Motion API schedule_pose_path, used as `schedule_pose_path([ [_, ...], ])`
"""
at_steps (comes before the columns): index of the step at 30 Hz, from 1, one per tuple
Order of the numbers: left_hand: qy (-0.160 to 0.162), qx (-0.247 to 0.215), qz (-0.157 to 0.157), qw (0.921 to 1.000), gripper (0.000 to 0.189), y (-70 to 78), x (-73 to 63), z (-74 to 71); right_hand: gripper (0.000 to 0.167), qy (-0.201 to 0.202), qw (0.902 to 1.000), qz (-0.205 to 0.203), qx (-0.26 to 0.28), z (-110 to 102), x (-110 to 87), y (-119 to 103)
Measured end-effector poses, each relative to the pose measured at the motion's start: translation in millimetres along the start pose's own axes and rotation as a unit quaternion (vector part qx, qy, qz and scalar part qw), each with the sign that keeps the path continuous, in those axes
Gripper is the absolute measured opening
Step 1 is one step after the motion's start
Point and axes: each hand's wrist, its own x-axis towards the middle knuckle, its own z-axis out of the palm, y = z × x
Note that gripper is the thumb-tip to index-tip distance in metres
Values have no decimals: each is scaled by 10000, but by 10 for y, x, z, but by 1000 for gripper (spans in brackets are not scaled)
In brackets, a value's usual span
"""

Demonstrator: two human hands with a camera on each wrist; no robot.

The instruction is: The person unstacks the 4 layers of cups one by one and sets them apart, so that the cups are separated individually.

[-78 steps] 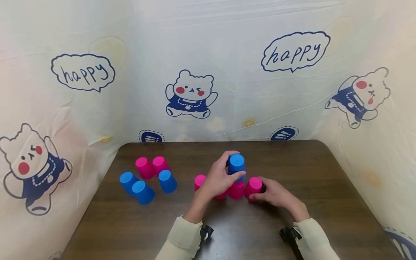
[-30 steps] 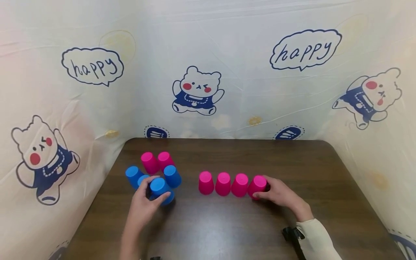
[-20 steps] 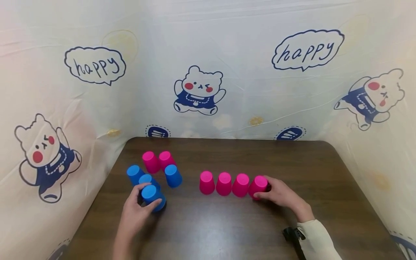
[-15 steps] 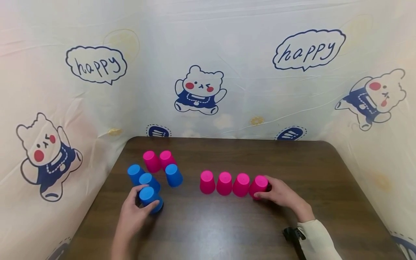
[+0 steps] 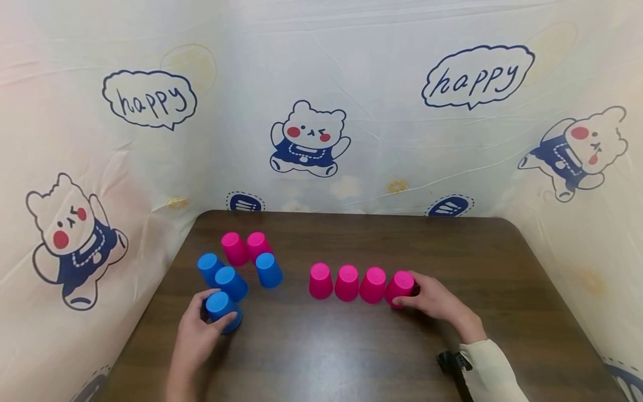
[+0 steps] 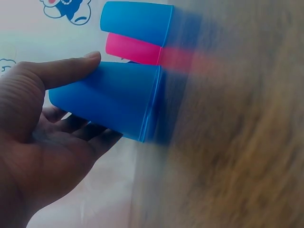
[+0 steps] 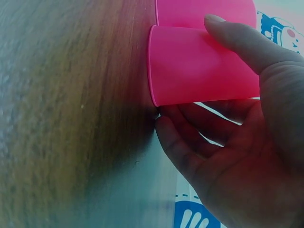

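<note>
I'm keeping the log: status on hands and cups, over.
Left hand grips front blue cup. Right hand grips rightmost pink cup. Another blue cup close behind the front one.

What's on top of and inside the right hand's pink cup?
Nothing sits on the pink cup in the right hand; its closed base faces up. It's mouth-down, so its inside is covered.

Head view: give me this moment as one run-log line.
left hand: holds frontmost blue cup | right hand: holds rightmost pink cup | other cups: rims down on table

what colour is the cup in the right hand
Pink; the cup shows best in the right wrist view.
</note>
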Motion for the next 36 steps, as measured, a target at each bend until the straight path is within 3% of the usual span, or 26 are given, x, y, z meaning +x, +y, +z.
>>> schedule_pose_path([
  [15,105,284,-96,9995,77,-8,24,-21,47,27,10000,25,-25,9,-3,1],
  [23,126,179,-175,9996,83,35,-12,-56,46,11,10000,17,-23,2,-5,-3],
  [26,335,80,-88,9994,85,63,-57,-69,46,19,10000,18,-37,3,-5,1],
  [31,1055,-71,354,9938,82,138,-163,-93,47,24,10000,58,-65,10,-13,5],
  [36,1898,-406,1220,9734,68,313,-264,-122,46,43,10000,24,-71,14,-12,0],
])
